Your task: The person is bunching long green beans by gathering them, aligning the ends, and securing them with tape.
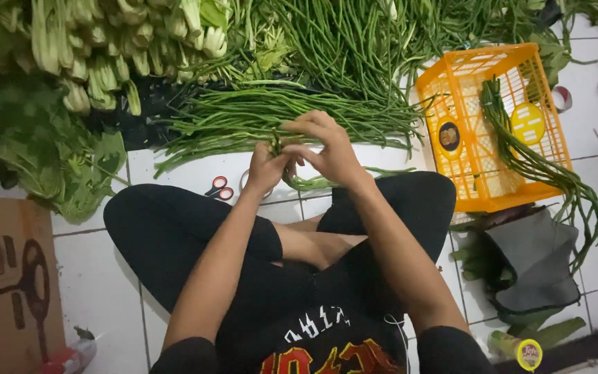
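Crossed legs (174,228) rest on white floor tiles (98,277) beside an orange crate (472,76).

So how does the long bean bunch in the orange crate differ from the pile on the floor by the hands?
The crate bunch is gathered into one rope, draping over the orange crate rim; the floor pile is far larger, loose and fanned flat on tiles. Both are green long beans.

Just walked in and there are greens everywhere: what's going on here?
A person sits cross-legged on a white tiled floor. Both hands, the left hand and the right hand, grip a small bunch of long beans above the knees. A big pile of beans lies just ahead, red-handled scissors sit by the left hand, and an orange crate to the right holds another bunch.
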